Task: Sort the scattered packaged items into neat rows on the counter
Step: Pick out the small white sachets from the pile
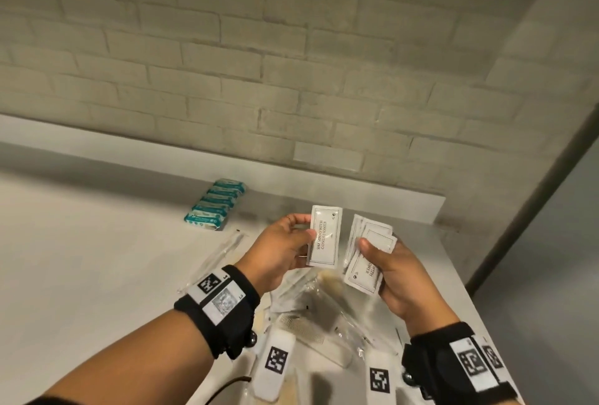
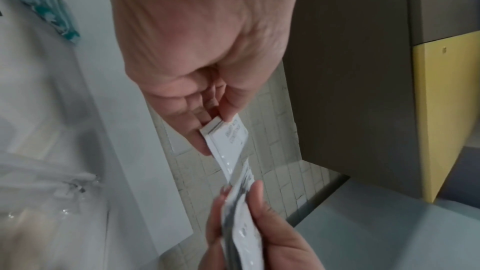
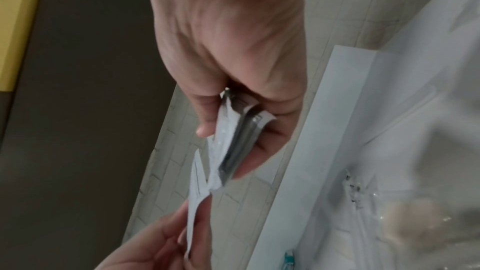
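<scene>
My left hand (image 1: 285,249) pinches a white shampoo sachet (image 1: 325,236) upright above the counter. In the left wrist view the same sachet (image 2: 228,139) shows edge-on between thumb and fingers. My right hand (image 1: 392,275) grips a fanned stack of the same white sachets (image 1: 369,252), thumb on top, just right of the single one. That stack (image 3: 233,143) is seen edge-on in the right wrist view. A row of teal packets (image 1: 215,205) lies lined up at the back of the white counter (image 1: 81,258).
Clear plastic-wrapped items, a comb (image 1: 304,330) among them, lie heaped under my hands. One long clear packet (image 1: 214,255) lies to the left. A low white ledge (image 1: 372,197) and a brick wall back the counter; its right edge (image 1: 453,275) drops off.
</scene>
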`<state>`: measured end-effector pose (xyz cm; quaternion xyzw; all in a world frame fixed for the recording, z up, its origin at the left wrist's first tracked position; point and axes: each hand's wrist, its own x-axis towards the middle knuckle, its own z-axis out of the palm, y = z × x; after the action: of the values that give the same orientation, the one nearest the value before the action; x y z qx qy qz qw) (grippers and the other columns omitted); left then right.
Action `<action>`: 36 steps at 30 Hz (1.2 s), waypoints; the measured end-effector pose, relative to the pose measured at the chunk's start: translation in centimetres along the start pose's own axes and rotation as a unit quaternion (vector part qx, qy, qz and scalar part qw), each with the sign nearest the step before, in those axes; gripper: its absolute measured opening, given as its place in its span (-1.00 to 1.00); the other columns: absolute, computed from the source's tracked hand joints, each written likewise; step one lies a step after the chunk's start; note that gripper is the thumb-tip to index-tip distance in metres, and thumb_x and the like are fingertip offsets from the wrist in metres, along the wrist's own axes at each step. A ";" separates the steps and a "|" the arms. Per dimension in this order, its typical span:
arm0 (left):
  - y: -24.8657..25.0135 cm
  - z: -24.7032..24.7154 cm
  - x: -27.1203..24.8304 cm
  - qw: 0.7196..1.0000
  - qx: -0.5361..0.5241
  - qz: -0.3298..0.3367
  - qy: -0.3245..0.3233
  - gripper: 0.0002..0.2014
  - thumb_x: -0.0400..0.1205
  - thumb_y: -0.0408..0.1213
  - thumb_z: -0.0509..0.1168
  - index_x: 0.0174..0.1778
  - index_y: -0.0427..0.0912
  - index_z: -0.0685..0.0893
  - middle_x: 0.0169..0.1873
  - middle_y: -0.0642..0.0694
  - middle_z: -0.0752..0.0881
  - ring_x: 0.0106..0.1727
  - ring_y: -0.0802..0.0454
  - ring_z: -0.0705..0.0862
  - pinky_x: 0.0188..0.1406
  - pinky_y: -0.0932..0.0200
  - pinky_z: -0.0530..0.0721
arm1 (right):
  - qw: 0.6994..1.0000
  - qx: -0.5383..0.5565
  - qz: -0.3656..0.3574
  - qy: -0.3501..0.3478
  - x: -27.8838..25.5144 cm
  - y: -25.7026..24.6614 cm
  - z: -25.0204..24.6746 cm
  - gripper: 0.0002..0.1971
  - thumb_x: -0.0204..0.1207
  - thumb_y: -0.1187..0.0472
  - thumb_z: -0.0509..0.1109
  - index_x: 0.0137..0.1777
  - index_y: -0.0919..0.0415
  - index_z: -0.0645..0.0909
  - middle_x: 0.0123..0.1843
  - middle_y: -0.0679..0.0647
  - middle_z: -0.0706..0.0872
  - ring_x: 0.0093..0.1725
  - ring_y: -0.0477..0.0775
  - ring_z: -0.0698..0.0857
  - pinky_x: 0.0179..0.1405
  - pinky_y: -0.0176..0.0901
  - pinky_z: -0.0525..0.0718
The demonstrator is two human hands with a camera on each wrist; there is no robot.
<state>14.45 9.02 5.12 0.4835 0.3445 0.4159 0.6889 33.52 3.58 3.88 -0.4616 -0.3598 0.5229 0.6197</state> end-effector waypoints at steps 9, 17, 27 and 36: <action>1.1 -0.6 0.7 0.939 0.320 0.030 -0.118 -0.77 0.38 -0.29 0.58 -0.08 -0.06 0.75 -0.15 -0.10 0.85 -0.11 0.01 0.79 0.01 0.08 0.71 | 0.965 -0.197 -0.036 -0.171 -1.3 -4.6 1.9 -0.70 0.41 0.16 0.47 0.12 0.25 0.68 -0.10 0.03 0.85 -0.10 -0.05 0.80 -0.15 -0.30 0.71; 0.4 0.7 1.4 0.991 -0.128 -0.009 0.046 -0.85 0.70 -0.29 0.24 0.13 -0.26 0.53 -0.31 -0.18 0.79 -0.41 0.03 0.79 -0.43 0.21 0.77 | 0.989 -0.128 -0.011 -0.072 1.1 -0.9 3.7 -0.62 0.48 0.20 0.49 0.26 0.32 0.63 0.13 0.35 0.77 0.12 0.39 0.75 0.14 0.24 0.71; -2.5 -1.1 0.5 0.989 0.046 -0.112 -0.089 -0.84 0.65 -0.27 0.34 0.10 -0.21 0.62 -0.13 -0.13 0.78 -0.18 0.00 0.77 -0.10 0.14 0.76 | 0.993 -0.084 -0.013 0.087 2.4 1.0 2.3 -0.79 0.57 0.13 0.42 0.17 0.13 0.62 0.01 0.19 0.78 -0.04 0.29 0.77 -0.13 0.14 0.69; -1.0 -0.1 1.9 0.987 0.153 0.051 0.024 -0.85 0.65 -0.12 0.32 -0.07 -0.12 0.71 -0.52 -0.01 0.68 -0.57 0.16 0.56 -0.45 0.25 0.55 | 0.986 -0.156 -0.031 -0.050 1.8 0.2 3.4 -0.33 0.34 -0.06 0.58 0.33 0.37 0.55 0.16 0.38 0.74 0.13 0.36 0.75 0.14 0.21 0.70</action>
<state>15.46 10.62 3.99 0.5904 0.3951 0.4043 0.5761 30.68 5.99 4.72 -0.5145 -0.4817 0.4632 0.5373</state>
